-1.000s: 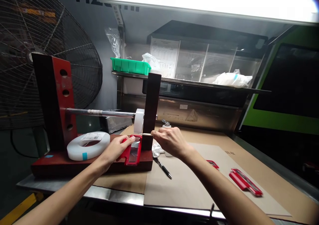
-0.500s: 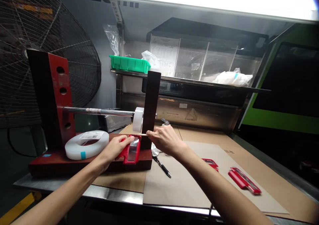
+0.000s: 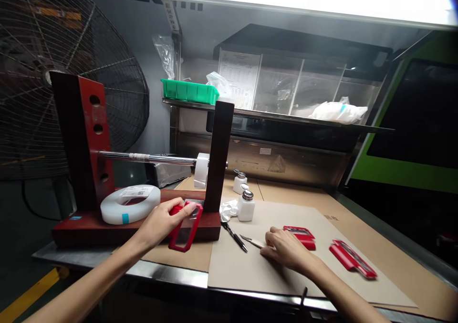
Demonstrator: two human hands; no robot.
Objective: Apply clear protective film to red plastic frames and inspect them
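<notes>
My left hand (image 3: 162, 223) is clamped on a red rectangular plastic frame (image 3: 184, 227), held at its top edge just off the table (image 3: 250, 270). It looks light, stiff and slick; the rim suits holding. My right hand (image 3: 286, 250) lies flat, fingers together on thin metal tweezers (image 3: 252, 241).

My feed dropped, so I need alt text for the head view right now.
The left hand holds a red frame part at the front edge of a red tape stand, while the right hand rests on the cardboard sheet by a thin blade tool. Two more red parts, a pen and small white bottles lie nearby.
</notes>
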